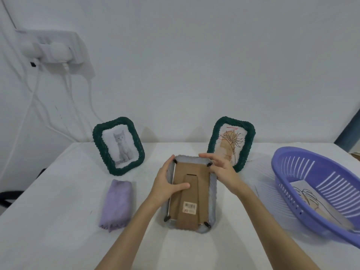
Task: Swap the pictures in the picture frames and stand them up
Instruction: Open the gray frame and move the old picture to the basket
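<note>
A grey woven picture frame (213,193) lies face down in the middle of the table, its brown cardboard back (191,203) and folded stand facing up. My left hand (167,184) grips its left edge, thumb on the cardboard. My right hand (222,168) has its fingertips at the black turn clip at the frame's top right corner. Behind, a dark green frame with a grey kitten photo (118,146) stands at the left. A second dark green frame with a line-drawn plant picture (231,143) stands at the right, partly hidden by my right hand.
A purple plastic basket (288,172) at the right holds a loose plant drawing (311,201). A folded lilac cloth (116,204) lies left of the grey frame. White cables and a plugged power strip (54,49) hang on the wall at the left.
</note>
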`<state>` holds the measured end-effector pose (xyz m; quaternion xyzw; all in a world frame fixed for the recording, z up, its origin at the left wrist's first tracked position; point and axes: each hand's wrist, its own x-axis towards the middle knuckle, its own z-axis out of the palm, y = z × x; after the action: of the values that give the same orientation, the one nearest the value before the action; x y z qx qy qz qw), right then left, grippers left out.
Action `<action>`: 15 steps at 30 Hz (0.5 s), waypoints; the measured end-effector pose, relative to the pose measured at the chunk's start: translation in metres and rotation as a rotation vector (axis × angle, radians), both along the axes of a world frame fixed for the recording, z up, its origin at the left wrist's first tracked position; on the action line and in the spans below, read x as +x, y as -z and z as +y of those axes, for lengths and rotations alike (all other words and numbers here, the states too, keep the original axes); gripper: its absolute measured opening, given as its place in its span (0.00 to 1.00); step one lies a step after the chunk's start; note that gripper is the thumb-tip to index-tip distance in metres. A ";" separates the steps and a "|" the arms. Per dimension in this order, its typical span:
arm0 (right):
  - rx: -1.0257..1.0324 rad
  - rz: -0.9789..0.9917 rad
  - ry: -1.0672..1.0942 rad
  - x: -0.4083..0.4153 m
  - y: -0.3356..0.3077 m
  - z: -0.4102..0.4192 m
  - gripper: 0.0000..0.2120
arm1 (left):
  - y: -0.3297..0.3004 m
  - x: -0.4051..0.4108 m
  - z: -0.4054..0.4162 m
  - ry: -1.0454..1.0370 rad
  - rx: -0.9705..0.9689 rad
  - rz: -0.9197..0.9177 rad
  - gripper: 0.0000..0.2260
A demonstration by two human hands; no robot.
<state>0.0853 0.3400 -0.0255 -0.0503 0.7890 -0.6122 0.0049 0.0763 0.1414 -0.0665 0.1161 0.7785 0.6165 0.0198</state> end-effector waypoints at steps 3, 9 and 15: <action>0.172 0.029 -0.005 0.005 0.032 -0.004 0.18 | 0.023 0.005 -0.001 -0.069 -0.017 -0.041 0.45; 0.633 0.120 0.179 0.018 0.080 -0.017 0.33 | 0.042 0.018 0.003 -0.219 -0.245 0.014 0.42; 0.969 0.171 0.288 0.020 0.091 -0.025 0.36 | 0.057 0.016 0.004 -0.187 -0.686 0.107 0.37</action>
<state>0.1057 0.3145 -0.1163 0.0173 0.9788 -0.1641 -0.1212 0.0920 0.1453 -0.1238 0.0629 0.9473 0.3117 -0.0397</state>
